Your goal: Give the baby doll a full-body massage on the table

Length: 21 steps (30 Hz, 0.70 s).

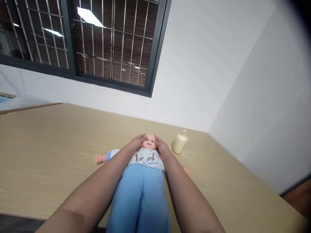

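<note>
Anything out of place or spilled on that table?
Minor: a thin pale strand and a small speck lie loose on the table, right of the bottle; they look like stray debris. No spill visible.

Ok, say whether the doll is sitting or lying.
Lying on its back: the doll has its face and elephant design turned up and arms spread over the table. The left hand and right hand touch its head.
</note>
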Tool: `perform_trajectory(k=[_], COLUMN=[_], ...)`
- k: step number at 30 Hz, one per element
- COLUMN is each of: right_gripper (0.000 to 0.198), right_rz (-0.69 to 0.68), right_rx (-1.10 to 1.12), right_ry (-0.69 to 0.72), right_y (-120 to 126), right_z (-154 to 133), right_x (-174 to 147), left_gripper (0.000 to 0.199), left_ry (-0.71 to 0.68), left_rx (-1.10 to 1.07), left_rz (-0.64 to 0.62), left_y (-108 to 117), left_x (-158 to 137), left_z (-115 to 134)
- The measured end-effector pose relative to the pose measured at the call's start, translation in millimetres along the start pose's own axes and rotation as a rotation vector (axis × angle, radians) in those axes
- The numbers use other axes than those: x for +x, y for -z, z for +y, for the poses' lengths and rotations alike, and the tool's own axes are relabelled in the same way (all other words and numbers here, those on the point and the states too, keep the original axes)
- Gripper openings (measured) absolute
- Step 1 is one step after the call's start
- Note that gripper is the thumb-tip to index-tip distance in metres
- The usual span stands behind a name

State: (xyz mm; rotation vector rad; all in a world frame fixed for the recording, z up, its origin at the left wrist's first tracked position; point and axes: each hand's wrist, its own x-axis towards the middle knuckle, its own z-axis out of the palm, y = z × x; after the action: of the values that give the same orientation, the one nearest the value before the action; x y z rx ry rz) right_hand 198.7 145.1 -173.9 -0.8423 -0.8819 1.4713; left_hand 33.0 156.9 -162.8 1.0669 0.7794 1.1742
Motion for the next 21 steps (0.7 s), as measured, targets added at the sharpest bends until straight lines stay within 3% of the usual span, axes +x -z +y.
perform_trajectory(k=[7,15,21], right_gripper=[0.074,0.058,0.056], right_rz=[-0.043,0.033,0.055], right_rx=[0.024,-0.279,-0.416], right_ry=[-0.046,0.174,0.216], right_y=[2.7,-1.6,1.1], right_z=[-6.4,2.5,3.5], right_x=[-7.4,1.7,6.0], left_gripper=[0.041,0.045,0.045], left_ry=[0.001,-0.033,-0.042], left_rx=[-0.051,0.042,0.085], left_rz=[-0.014,0.026,0.053], left_y=[1.5,-4.1,-7.1], left_x=[0.0,-4.4,-5.0], left_z=[-0.1,5.9,7.0])
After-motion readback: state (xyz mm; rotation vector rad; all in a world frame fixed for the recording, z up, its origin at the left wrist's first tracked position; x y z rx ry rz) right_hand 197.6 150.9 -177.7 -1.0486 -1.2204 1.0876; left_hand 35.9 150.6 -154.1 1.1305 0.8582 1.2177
